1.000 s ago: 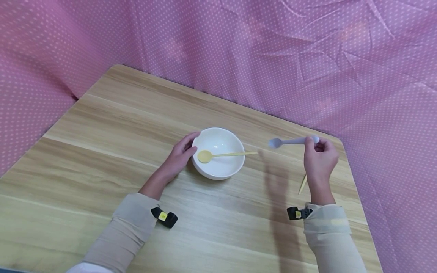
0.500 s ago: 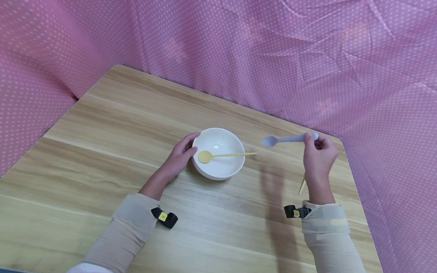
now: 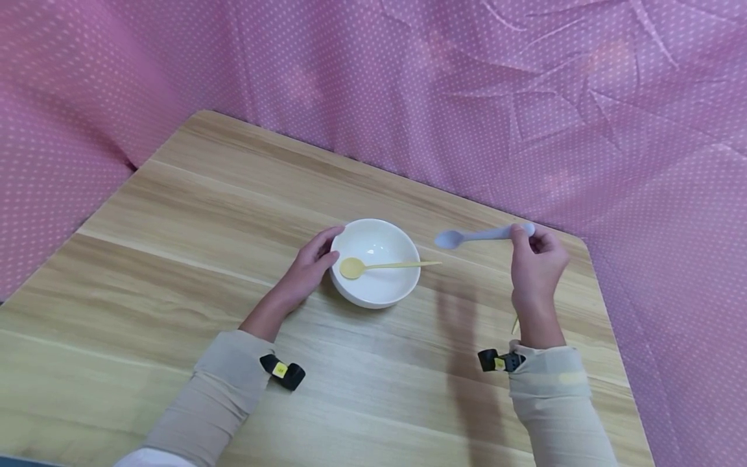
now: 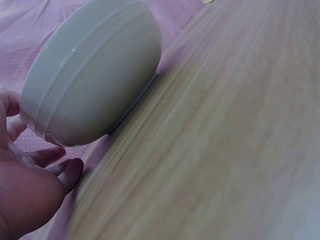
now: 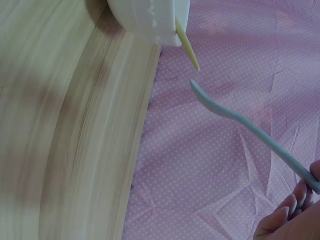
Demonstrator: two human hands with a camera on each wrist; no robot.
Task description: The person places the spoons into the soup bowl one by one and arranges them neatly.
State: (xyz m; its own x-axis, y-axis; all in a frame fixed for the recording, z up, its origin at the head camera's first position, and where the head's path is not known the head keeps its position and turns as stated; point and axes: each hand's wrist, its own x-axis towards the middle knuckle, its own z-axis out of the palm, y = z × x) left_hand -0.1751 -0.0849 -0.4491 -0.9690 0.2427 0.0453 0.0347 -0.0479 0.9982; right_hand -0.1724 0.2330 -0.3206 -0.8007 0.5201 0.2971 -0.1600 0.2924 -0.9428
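Observation:
My left hand (image 3: 306, 269) holds the white bowl (image 3: 376, 295) by its left side, thumb and fingers at the rim. The bowl stands on the table, and the left wrist view shows its outer wall (image 4: 100, 75) above the fingers. In the bowl lies a yellow spoon (image 3: 353, 268), its handle sticking out past the right rim. Off to the right, my right hand (image 3: 537, 266) pinches a pale blue-lilac spoon (image 3: 481, 235) near its handle end. That spoon is held up in the air, its head pointing left towards the bowl; the right wrist view has it side-on.
A thin yellow stick-like end (image 3: 515, 325) shows beside my right wrist, the rest of it hidden beneath the arm. Wood-grain table (image 3: 204, 194) lies under everything. Pink dotted cloth (image 3: 408, 84) hangs behind the table and along its sides.
My right hand has moved left with the blue-lilac spoon, bringing the spoon's head nearer the bowl. The left hand, the bowl and the yellow spoon keep their places.

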